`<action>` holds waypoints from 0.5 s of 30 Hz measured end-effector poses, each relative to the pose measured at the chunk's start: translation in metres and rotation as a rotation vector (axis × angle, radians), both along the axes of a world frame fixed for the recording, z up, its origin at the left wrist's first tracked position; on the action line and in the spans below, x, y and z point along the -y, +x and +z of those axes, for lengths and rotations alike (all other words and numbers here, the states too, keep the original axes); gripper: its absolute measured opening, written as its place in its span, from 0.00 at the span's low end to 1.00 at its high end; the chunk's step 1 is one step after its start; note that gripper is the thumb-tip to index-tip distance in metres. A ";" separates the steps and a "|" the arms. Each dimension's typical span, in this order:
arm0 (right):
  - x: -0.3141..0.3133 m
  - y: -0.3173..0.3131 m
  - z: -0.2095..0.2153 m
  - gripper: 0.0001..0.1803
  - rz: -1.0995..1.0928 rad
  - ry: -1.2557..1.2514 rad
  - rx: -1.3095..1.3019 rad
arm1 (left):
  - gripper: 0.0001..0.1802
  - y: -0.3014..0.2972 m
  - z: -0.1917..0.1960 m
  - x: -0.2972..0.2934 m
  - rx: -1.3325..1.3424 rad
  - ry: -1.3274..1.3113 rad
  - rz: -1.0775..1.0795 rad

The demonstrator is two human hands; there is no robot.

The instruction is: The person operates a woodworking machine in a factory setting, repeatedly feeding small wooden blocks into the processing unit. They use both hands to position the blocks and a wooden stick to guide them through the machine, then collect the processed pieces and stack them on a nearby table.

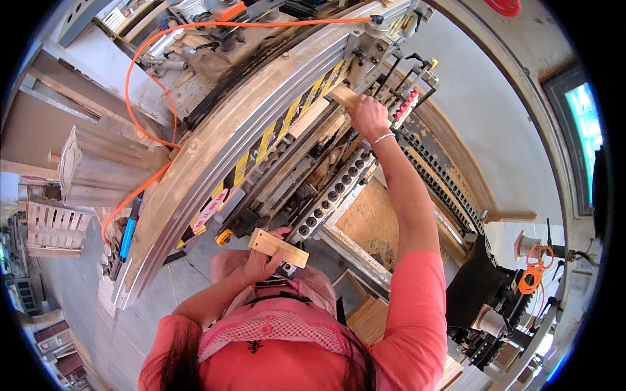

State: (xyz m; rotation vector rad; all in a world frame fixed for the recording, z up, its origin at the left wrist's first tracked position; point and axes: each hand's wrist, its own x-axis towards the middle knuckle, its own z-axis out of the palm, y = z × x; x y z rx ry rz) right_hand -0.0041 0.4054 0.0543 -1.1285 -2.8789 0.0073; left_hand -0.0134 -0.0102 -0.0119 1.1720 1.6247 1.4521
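Note:
Close to my body, my left hand (262, 260) is closed around a short, pale wooden block (280, 247) with small dark holes near one end. At the far end of the machine, my right arm is stretched out. My right hand (370, 117) grips another piece of wood (343, 96), which lies beside the yellow-and-black striped rail (280, 133). My fingers hide part of that piece. Between my hands runs a metal bar with a row of round black knobs (332, 195).
An orange air hose (134, 117) loops over the machine's curved-looking beam (215, 140). Red buttons (405, 104) sit beyond my right hand. Black cable chain (443, 176) lies to the right, with a lit screen (583, 137) farther right. Stacked boards (368, 319) stand below.

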 end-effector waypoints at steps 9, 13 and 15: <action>-0.007 0.003 -0.008 0.25 0.028 0.036 -0.053 | 0.19 -0.003 0.008 -0.003 0.005 -0.013 -0.057; -0.007 0.002 -0.010 0.24 0.045 0.031 -0.097 | 0.20 -0.003 0.023 -0.003 0.000 -0.083 -0.102; -0.002 0.004 -0.008 0.23 0.063 0.044 -0.101 | 0.22 -0.001 0.022 0.002 -0.030 -0.113 -0.112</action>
